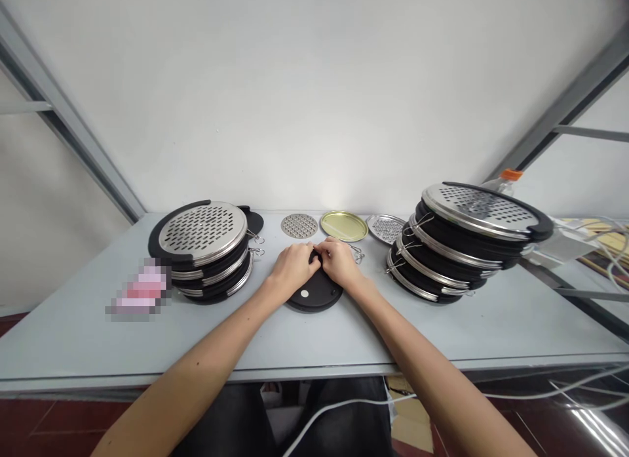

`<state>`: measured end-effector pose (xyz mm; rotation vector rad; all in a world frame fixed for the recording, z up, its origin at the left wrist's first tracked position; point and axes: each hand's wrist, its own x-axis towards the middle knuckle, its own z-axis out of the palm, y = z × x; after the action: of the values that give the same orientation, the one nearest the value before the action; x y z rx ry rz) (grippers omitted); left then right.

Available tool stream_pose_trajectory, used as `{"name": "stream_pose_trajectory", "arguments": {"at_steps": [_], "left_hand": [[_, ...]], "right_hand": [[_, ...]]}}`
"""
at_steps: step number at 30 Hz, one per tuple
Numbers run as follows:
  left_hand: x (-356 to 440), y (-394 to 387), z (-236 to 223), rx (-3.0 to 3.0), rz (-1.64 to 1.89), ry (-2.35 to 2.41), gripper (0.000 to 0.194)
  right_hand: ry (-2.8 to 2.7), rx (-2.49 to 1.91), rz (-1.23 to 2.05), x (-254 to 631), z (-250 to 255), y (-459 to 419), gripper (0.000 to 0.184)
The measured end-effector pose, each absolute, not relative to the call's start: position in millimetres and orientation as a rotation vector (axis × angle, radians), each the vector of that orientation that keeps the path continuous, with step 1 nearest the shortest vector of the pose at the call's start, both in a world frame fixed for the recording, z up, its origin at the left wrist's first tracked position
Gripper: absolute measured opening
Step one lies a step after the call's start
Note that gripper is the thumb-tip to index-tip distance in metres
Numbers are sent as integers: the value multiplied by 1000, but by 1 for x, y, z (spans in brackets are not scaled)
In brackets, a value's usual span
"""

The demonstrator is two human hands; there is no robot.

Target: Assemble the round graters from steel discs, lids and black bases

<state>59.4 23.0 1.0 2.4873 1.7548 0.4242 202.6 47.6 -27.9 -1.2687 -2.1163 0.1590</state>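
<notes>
In the middle of the table a round black disc lies flat, with a white dot and a small dark knob on its face. My left hand and my right hand meet at its far part, fingers curled and thumbs close together on it. The exact spot they grip is hidden by the fingers. Just beyond my right hand are some bent wire clips. Behind the hands lie a perforated metal disc, a shallow gold-coloured round tray and a metal grater plate.
A stack of black round units with metal grater tops stands left; a taller, leaning stack stands right. A black round piece sits behind the left stack. An orange-capped bottle and white cables are at right. Grey metal posts frame the table.
</notes>
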Motion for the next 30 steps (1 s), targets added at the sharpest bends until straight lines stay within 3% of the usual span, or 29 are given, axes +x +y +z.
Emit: {"name": "stream_pose_trajectory", "arguments": {"at_steps": [30], "left_hand": [[62, 23, 5, 2503, 338, 1751, 27]], "right_hand": [[-2165, -1482, 19, 194, -17, 35, 24]]}}
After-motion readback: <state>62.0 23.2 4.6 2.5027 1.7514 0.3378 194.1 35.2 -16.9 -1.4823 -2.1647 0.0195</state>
